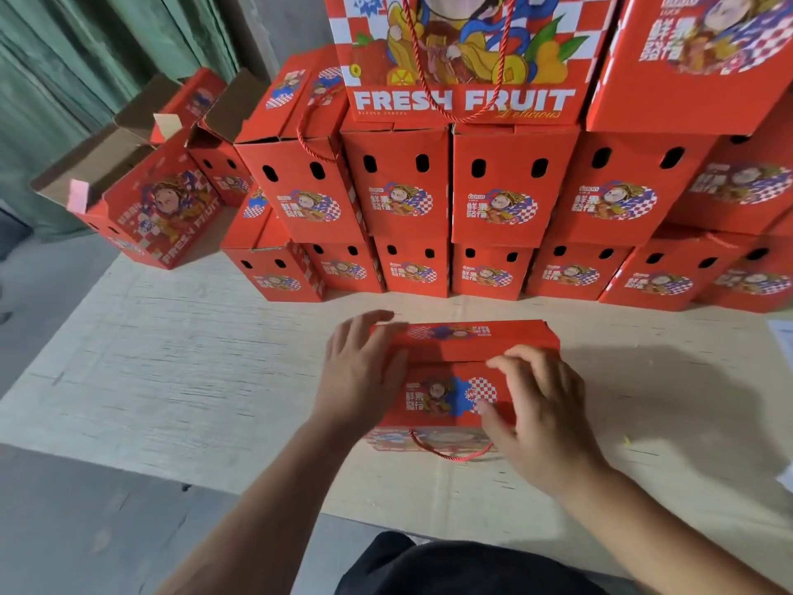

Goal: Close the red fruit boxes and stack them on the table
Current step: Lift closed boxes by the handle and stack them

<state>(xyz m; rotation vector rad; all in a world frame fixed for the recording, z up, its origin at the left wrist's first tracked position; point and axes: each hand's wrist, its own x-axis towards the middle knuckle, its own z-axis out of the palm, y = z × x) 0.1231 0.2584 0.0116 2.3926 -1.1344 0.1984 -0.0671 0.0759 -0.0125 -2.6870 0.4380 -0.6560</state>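
A red fruit box (446,380) stands on the pale wooden table (193,371) right in front of me, its top flaps folded down and a red cord handle (450,453) hanging on its near side. My left hand (360,375) lies flat against the box's left end, fingers straight. My right hand (545,414) presses on the right part of the top flap with spread fingers. Behind it, several closed red boxes (493,191) are stacked in rows along the far side of the table.
Two open red boxes (158,199) with raised brown flaps sit at the far left of the table. A green curtain (86,58) hangs behind them. White paper (783,341) lies at the table's right edge. Grey floor shows at left and below.
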